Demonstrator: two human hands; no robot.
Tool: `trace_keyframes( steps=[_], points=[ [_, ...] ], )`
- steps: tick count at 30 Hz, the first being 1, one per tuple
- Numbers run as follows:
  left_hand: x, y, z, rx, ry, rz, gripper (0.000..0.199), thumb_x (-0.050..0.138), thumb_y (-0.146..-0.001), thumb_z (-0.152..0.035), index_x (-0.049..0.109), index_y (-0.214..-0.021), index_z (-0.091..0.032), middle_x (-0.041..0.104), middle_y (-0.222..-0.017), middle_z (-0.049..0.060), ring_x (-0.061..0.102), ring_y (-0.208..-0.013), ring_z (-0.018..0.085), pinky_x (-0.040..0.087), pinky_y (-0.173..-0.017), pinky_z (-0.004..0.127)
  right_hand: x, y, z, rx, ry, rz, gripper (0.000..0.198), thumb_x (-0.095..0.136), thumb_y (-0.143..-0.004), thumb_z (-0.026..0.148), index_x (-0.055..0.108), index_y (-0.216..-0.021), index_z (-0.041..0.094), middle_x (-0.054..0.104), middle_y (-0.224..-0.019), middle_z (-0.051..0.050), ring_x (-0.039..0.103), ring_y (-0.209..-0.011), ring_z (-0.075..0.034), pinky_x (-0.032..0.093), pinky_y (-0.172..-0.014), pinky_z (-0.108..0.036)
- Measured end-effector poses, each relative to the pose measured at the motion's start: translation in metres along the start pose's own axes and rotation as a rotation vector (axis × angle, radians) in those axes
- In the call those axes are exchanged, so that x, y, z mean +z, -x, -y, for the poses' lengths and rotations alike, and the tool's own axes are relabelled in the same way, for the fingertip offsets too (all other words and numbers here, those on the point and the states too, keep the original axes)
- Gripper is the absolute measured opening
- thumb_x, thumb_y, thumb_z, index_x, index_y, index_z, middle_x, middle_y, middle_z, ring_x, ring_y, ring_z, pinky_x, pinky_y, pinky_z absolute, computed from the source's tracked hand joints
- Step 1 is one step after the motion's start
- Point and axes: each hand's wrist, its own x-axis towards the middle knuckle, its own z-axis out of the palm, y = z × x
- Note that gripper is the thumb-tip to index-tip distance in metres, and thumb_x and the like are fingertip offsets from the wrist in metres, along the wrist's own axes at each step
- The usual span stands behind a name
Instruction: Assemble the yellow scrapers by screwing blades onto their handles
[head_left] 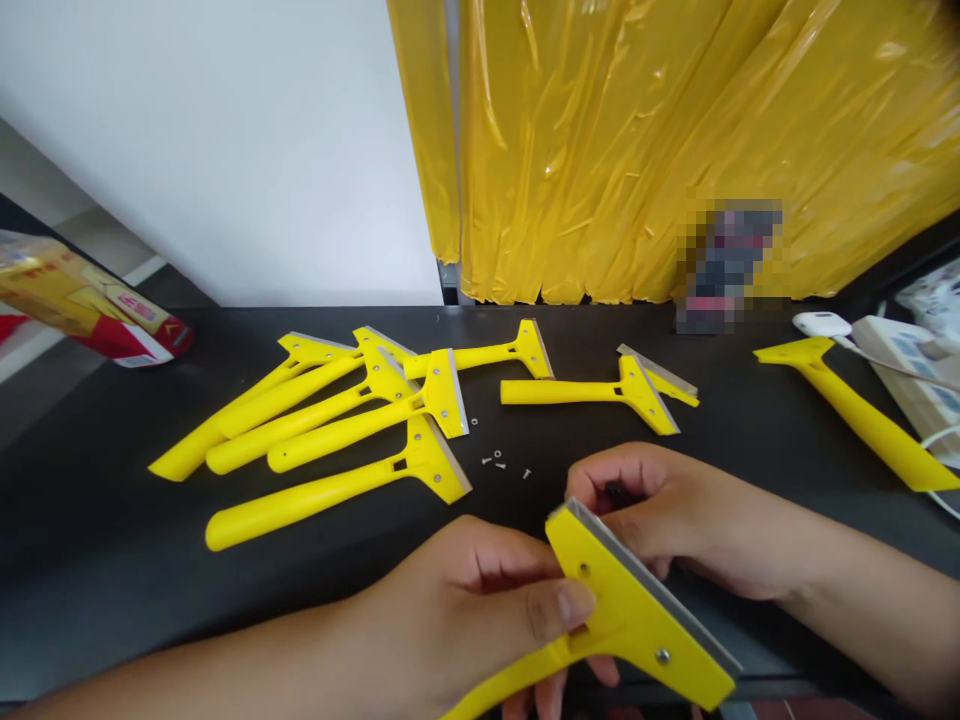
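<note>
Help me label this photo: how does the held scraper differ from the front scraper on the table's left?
The held scraper is in the left hand; the front scraper lies on the table.
The held scraper shows one silver screw and one dark hole; the front scraper shows two screws.
The held scraper's handle is cropped; the front scraper's is fully visible.
Both are yellow with a grey edge.

You hold a scraper [637,620] over the table's [97,560] near edge. Six scrapers [345,432] lie mostly left of centre, screws [527,473] just right of the nearest; another scraper [562,392] lies right of centre; toward the right edge, a scraper body [862,415] lies beside a power strip [894,352].
</note>
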Motion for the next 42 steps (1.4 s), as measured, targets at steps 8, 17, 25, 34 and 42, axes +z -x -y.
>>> trace_keyframes(
  steps=[8, 17, 25, 34, 42],
  points=[
    [-0.003, -0.004, -0.004, 0.080, 0.091, -0.091, 0.036, 0.072, -0.097, -0.050, 0.078, -0.095, -0.015, 0.074, -0.087, 0.006, 0.061, -0.059, 0.007, 0.051, -0.051, 0.013, -0.006, 0.006, -0.001, -0.140, -0.094, 0.017, 0.039, 0.077, -0.091, 0.054, 0.070, -0.086, 0.016, 0.049, -0.066, 0.004, 0.036, -0.058, -0.007, 0.025, -0.051, -0.021],
    [-0.001, -0.007, 0.003, 0.209, 0.117, -0.288, 0.021, 0.074, -0.098, -0.040, 0.068, -0.102, -0.020, 0.067, -0.087, -0.001, 0.074, -0.067, 0.014, 0.058, -0.054, 0.020, -0.003, -0.002, -0.004, -0.169, -0.058, -0.062, 0.025, 0.080, -0.092, 0.042, 0.073, -0.090, 0.018, 0.062, -0.076, 0.002, 0.049, -0.066, -0.009, 0.034, -0.060, -0.022],
    [-0.006, -0.007, -0.003, 0.203, 0.111, -0.347, 0.020, 0.072, -0.099, -0.039, 0.070, -0.099, -0.019, 0.073, -0.086, 0.003, 0.074, -0.075, 0.016, 0.059, -0.055, 0.020, -0.005, -0.007, -0.006, -0.164, 0.014, -0.206, 0.038, 0.079, -0.089, 0.054, 0.065, -0.082, 0.019, 0.052, -0.068, 0.005, 0.040, -0.061, -0.009, 0.027, -0.053, -0.022],
    [-0.011, -0.002, -0.019, 0.350, 0.219, -0.505, 0.015, 0.075, -0.097, -0.036, 0.072, -0.096, -0.021, 0.074, -0.085, 0.002, 0.075, -0.074, 0.019, 0.060, -0.052, 0.021, -0.019, -0.010, 0.006, -0.291, 0.430, -0.323, 0.020, 0.066, -0.098, 0.041, 0.072, -0.104, 0.023, 0.070, -0.096, -0.002, 0.060, -0.087, -0.018, 0.046, -0.073, -0.028],
    [-0.012, -0.001, -0.026, 0.438, 0.222, -0.566, 0.015, 0.078, -0.095, -0.035, 0.074, -0.096, -0.021, 0.073, -0.087, 0.001, 0.075, -0.073, 0.018, 0.060, -0.051, 0.021, -0.005, -0.018, -0.018, -0.531, 1.076, -0.383, 0.013, 0.058, -0.101, 0.026, 0.069, -0.108, 0.021, 0.075, -0.095, -0.005, 0.072, -0.083, -0.021, 0.052, -0.073, -0.032]
  ],
)
